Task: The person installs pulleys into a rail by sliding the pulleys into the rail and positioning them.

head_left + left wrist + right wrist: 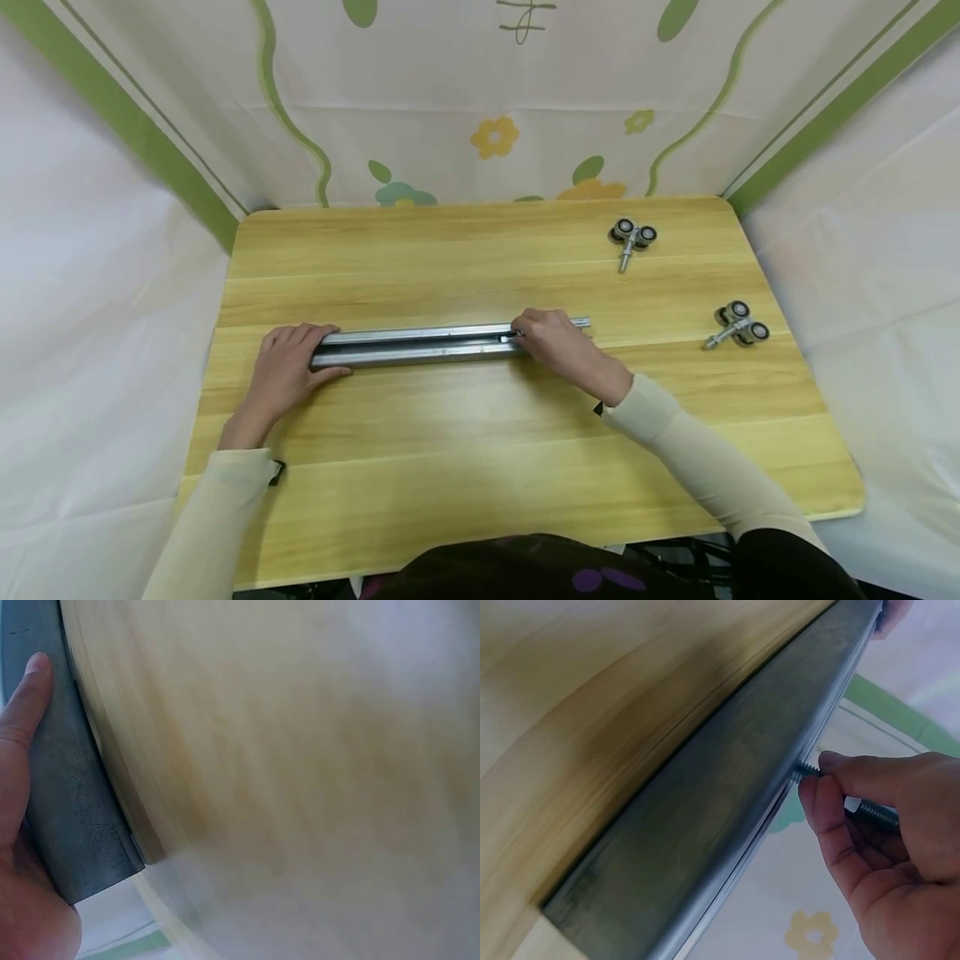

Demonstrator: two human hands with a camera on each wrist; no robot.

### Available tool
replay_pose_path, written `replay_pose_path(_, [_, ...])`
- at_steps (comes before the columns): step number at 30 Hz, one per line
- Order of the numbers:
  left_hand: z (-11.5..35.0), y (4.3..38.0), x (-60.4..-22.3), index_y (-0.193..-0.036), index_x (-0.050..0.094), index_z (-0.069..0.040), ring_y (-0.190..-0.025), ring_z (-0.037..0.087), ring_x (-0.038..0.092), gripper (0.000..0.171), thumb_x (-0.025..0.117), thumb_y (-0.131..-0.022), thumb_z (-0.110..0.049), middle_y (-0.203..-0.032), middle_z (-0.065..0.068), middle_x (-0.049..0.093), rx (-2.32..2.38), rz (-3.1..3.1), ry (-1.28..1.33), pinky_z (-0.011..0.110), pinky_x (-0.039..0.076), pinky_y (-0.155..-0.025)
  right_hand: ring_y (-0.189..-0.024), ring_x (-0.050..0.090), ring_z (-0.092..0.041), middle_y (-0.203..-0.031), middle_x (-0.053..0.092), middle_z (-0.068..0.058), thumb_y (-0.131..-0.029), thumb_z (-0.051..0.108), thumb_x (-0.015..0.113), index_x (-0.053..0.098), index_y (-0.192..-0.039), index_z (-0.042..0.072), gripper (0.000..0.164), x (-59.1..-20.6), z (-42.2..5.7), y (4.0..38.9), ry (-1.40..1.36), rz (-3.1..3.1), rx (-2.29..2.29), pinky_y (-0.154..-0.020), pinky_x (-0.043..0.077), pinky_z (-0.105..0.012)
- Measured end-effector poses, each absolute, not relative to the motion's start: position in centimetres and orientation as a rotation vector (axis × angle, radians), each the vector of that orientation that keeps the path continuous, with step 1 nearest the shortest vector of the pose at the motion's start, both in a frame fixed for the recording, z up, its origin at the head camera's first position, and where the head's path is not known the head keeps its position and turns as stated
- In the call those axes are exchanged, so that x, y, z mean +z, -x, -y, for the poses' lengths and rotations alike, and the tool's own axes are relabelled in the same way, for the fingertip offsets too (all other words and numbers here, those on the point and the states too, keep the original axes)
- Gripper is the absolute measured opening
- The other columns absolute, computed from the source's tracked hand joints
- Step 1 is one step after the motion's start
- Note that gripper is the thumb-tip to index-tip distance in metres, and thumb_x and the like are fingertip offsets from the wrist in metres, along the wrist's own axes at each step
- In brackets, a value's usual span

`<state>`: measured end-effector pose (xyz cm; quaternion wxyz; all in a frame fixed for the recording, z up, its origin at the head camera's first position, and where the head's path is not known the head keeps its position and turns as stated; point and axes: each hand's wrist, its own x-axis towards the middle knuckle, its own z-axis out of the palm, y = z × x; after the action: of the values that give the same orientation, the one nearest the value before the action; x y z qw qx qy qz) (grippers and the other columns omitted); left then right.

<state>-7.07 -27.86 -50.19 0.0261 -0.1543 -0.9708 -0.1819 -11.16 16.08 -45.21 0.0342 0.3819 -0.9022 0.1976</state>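
Observation:
A long metal channel rail [427, 357] lies crosswise on the table, its slot facing up. My left hand [285, 371] holds the rail's left end; in the left wrist view its thumb [34, 686] lies along the rail's side wall. Over the right part of the rail is my right hand [558, 348]. In the right wrist view, thumb and fingers of that hand pinch a threaded bolt [874, 814] that sticks up out of the slot. Whatever the bolt joins to inside the channel is hidden.
Two twin-wheel roller hangers with threaded bolts lie on the wooden table [450, 475]: one roller hanger [632, 240] at the back right, another roller hanger [738, 325] near the right edge. A printed cloth [420, 75] hangs behind the table.

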Motion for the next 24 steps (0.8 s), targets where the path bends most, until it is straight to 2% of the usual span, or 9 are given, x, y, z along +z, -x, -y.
replay_pose_path(13, [27.9, 6.9, -50.1, -0.133, 0.057, -0.014, -0.114, 0.036, 0.049, 0.07, 0.077, -0.075, -0.048, -0.121, 0.013, 0.062, -0.55, 2.996, 0.477, 0.054, 0.029, -0.1, -0.067, 0.064, -0.015, -0.079, 0.068, -0.007, -0.085, 0.004, 0.07, 0.071, -0.089, 0.0, 0.005, -45.1, -13.7, 11.0, -1.228, 2.761, 0.549, -0.06, 0.055, -0.025])
replay_pose_path(24, [27.8, 6.9, -50.2, -0.132, 0.058, -0.014, -0.113, 0.035, 0.05, 0.07, 0.076, -0.076, -0.05, -0.121, 0.012, 0.062, -0.562, 2.984, 0.482, 0.054, 0.028, -0.101, -0.068, 0.064, -0.016, -0.081, 0.069, -0.008, -0.086, 0.007, 0.07, 0.071, -0.089, 0.0, 0.007, -45.4, -11.5, 11.3, -1.262, 2.726, 0.536, -0.06, 0.055, -0.027])
